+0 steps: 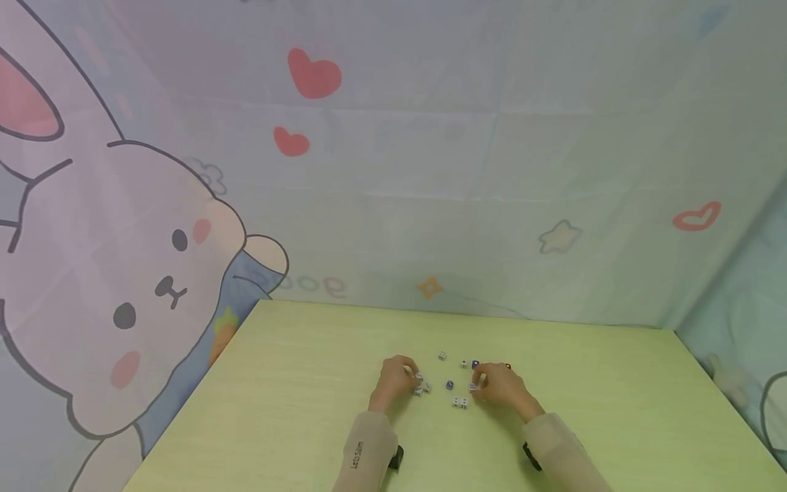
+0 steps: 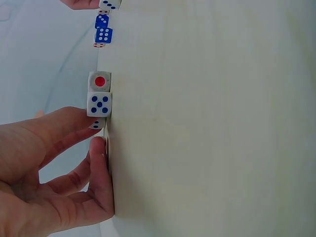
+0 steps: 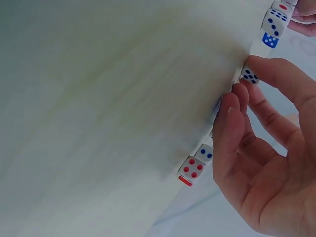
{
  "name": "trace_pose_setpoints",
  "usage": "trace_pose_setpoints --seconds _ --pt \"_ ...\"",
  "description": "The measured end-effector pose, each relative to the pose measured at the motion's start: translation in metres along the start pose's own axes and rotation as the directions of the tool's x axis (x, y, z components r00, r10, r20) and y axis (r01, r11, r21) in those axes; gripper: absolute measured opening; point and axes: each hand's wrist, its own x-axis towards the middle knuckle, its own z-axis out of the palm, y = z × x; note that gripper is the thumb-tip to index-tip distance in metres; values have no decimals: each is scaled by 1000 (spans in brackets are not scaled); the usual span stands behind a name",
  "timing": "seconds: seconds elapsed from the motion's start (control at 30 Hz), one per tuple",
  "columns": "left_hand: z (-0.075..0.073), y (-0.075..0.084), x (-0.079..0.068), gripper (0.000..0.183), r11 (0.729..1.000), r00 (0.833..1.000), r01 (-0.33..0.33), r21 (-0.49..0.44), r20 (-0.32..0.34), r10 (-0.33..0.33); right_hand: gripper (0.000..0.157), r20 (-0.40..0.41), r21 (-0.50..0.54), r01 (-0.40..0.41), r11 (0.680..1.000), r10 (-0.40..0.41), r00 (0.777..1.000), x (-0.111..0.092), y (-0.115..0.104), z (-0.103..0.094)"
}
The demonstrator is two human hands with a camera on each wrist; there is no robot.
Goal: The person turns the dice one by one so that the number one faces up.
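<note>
My left hand [image 1: 396,379] pinches a white die [image 2: 97,124] between thumb and finger; the remaining fingers curl near the tabletop. Beside it are two more white dice, one showing a red dot [image 2: 99,81] and one five blue dots [image 2: 99,104]. On the other side, my right hand [image 1: 501,386] holds a white die with blue dots [image 3: 250,75] at its thumb and finger tips. A blue die [image 1: 450,385] lies between the hands, and a pair of white dice [image 1: 460,403] stands side by side nearer me.
A pale yellow-green table [image 1: 295,383] bears the dice. Farther back are a white die [image 1: 442,355], another white die [image 1: 464,364] and a blue die [image 1: 475,364]. A reddish die [image 1: 507,367] shows behind the right hand. A printed cloth [image 1: 430,171] hangs behind the table.
</note>
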Motion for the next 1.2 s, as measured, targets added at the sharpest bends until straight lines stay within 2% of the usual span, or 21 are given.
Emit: trace_pose_setpoints --seconds 0.8,1.2 --pt "2 -4 0 10 999 999 -45 -3 -20 44 16 0 40 -1 999 1 1000 0 -3 0" --pt "3 -4 0 10 1000 999 -30 -7 -13 30 17 -20 -11 -2 1000 2 1000 -1 1 1"
